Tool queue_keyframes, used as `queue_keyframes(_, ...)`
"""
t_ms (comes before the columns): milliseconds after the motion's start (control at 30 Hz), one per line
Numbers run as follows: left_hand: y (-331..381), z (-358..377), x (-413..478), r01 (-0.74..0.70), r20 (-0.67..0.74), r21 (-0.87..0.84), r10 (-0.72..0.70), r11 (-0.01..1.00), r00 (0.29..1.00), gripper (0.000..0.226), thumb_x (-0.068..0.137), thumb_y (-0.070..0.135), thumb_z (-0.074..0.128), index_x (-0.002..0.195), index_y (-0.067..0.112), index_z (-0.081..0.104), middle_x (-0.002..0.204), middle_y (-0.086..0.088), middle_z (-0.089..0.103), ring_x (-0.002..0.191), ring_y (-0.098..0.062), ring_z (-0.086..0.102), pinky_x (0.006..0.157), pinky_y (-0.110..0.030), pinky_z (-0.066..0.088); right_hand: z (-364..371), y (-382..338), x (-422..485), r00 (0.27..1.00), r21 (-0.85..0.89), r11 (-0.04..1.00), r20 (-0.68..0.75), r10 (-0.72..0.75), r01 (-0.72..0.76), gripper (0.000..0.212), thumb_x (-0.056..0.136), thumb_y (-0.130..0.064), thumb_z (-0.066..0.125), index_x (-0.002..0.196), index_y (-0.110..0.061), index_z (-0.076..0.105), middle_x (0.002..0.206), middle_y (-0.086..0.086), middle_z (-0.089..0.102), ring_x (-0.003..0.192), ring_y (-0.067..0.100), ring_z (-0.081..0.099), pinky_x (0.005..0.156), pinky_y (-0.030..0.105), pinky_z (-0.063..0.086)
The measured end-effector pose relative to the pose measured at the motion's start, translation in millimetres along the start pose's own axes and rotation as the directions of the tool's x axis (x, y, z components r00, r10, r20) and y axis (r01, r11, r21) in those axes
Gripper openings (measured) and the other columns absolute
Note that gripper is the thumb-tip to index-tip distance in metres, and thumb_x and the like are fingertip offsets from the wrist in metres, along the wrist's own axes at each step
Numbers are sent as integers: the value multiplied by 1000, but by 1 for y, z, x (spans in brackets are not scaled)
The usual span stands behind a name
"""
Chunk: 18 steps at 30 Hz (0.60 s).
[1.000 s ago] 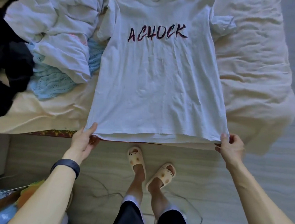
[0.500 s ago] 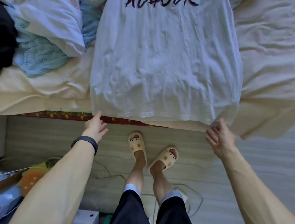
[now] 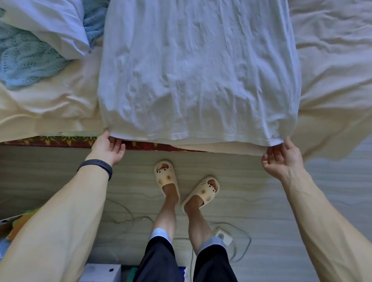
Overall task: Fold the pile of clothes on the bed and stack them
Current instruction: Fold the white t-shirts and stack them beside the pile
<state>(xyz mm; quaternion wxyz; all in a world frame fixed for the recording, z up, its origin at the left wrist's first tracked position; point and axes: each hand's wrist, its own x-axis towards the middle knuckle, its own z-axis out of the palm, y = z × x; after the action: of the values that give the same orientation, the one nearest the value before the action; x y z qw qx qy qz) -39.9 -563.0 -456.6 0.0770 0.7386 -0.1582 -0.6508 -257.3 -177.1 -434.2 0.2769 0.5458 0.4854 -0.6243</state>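
You are pinching the bottom-left hem corner of the white T-shirt with your left hand, thumb on top and fingers tucked under the edge. Your right hand is pinching the bottom-right corner between thumb and curled fingers. The shirt is lying spread flat, front up, on the cream bed sheet, its hem sitting at the near bed edge and its dark red lettering running out of view at the top. Just beside it on the left, a crumpled white garment is lying over a light-blue knit piece. You are wearing a dark wristband on your left wrist and standing in cream slippers.
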Motion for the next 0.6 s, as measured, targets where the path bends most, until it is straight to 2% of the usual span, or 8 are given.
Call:
queue_keyframes(67, 2, -8, -1, 0, 20, -38, 0, 999, 1000, 26, 101, 37, 54, 119, 18, 57, 108, 3, 63, 107, -14, 60, 87, -33, 47, -5, -3, -1, 1000, 11, 1000, 11, 5, -5, 30, 96, -50, 63, 83, -23, 61, 78, -10, 56, 73, 6, 53, 81, 23, 41)
queue_keyframes(133, 6, -14, -2, 11, 59, -86, -6, 996, 998, 29, 102, 37, 52, 124, 18, 56, 113, 3, 65, 113, -16, 60, 95, -34, 46, -6, -7, -3, 1000, 29, 1000, 10, 0, -1, 26, 97, -44, 64, 83, -23, 59, 82, -9, 56, 75, 7, 54, 80, 24, 42)
queue_keyframes(233, 11, -14, -6, 37, 89, -136, -25, 990, 996, 31, 98, 40, 61, 117, 16, 61, 110, 3, 69, 107, -15, 65, 89, -33, 51, -5, -11, -5, 999, 67, 998, 38, -19, 16, 11, 99, -28, 55, 91, -24, 60, 101, -5, 61, 96, 14, 60, 80, 27, 43)
queue_keyframes(333, 9, -14, -14, 41, 83, -131, -31, 991, 996, 20, 99, 31, 61, 111, 14, 61, 113, 1, 68, 106, -13, 64, 88, -28, 52, -6, -9, -11, 997, 64, 997, 60, -51, 47, 17, 103, -28, 50, 92, -23, 61, 95, -7, 64, 87, 12, 59, 74, 22, 42)
queue_keyframes(400, 9, -17, -25, -13, 33, -30, 14, 999, 999, 20, 101, 27, 58, 118, 15, 59, 115, 1, 66, 95, -12, 63, 81, -26, 51, -7, -8, -19, 994, 24, 994, 17, -107, 106, 20, 106, -32, 49, 94, -22, 62, 87, -7, 61, 76, 9, 54, 66, 19, 40)
queue_keyframes(467, 10, -26, -39, -125, -84, 103, 134, 987, 987, 23, 98, 25, 64, 119, 16, 59, 111, 1, 67, 88, -11, 63, 70, -24, 49, -13, -12, -29, 979, -16, 980, -42, -200, 200, 16, 106, -32, 52, 97, -23, 61, 84, -7, 60, 70, 7, 51, 60, 19, 40)
queue_keyframes(533, 14, -38, -50, -248, -216, 128, 271, 960, 938, 16, 92, 24, 73, 105, 17, 66, 106, 1, 70, 83, -12, 64, 60, -23, 47, -20, -15, -38, 952, -44, 955, -76, -296, 294, 10, 105, -31, 54, 99, -25, 61, 86, -9, 60, 70, 5, 53, 59, 20, 40)
queue_keyframes(600, 16, -50, -60, -285, -259, 113, 305, 952, 917, 13, 88, 31, 77, 95, 23, 69, 98, 4, 70, 74, -12, 59, 54, -22, 44, -25, -10, -45, 921, -89, 930, -133, -366, 357, 6, 104, -30, 55, 101, -27, 60, 90, -9, 62, 74, 4, 57, 65, 22, 44)
